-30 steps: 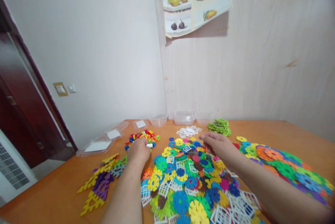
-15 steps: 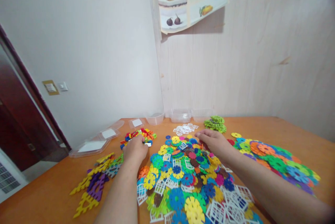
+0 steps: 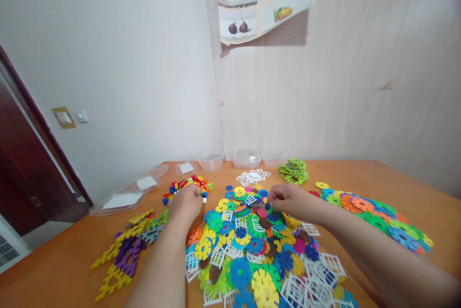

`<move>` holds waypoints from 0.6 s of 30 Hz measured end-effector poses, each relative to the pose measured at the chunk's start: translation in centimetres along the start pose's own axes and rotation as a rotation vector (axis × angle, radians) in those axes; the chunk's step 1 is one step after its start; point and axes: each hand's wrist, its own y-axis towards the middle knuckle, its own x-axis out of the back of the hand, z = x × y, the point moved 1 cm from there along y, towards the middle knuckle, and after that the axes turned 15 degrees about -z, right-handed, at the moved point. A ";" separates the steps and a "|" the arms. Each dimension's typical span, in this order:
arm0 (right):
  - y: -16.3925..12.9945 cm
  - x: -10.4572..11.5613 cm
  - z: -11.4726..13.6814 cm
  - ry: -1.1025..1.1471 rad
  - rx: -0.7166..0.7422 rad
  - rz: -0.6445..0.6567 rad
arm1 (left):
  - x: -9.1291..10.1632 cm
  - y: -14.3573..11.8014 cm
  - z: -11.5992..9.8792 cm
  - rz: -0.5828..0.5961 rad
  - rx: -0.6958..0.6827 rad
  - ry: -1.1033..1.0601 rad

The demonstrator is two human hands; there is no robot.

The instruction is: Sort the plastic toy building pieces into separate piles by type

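Observation:
My left hand (image 3: 185, 201) rests at the front of a small heap of bright building bricks (image 3: 192, 182), its fingers curled closed. What they hold, if anything, is hidden by the hand. Over the upper right of a large mixed heap of flower-shaped plastic discs (image 3: 241, 272), my right hand (image 3: 288, 198) points down with fingers pinched together. A small dark blue piece shows by its fingertips, but I cannot tell whether it is held. White lattice window pieces (image 3: 295, 290) lie among the discs.
Larger flower discs (image 3: 374, 217) spread on the right. Behind are white window pieces (image 3: 252, 177), green pieces (image 3: 293, 171) and clear containers (image 3: 247, 158). Yellow and purple notched pieces (image 3: 126, 255) lie left, near clear lids (image 3: 122, 201). A wall bounds the table's (image 3: 345, 173) far side.
My right hand has lowered toward the discs, its fingers now bent down. The left hand stays at the bricks with its fingers more curled. The view has shifted slightly.

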 end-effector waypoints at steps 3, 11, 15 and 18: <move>0.3 1.2 -0.8 -0.097 -0.009 0.025 | 0.2 -0.1 -0.1 -0.021 0.002 -0.041; 0.4 0.9 -1.8 -0.196 0.031 0.050 | -0.5 -0.2 -0.6 -0.046 -0.085 -0.190; 0.4 0.0 -1.8 -0.306 0.078 0.017 | -1.0 -0.6 -1.3 -0.028 -0.160 -0.263; 0.5 -0.1 -2.1 -0.339 0.075 0.034 | -1.2 -1.0 -1.9 0.018 -0.206 -0.294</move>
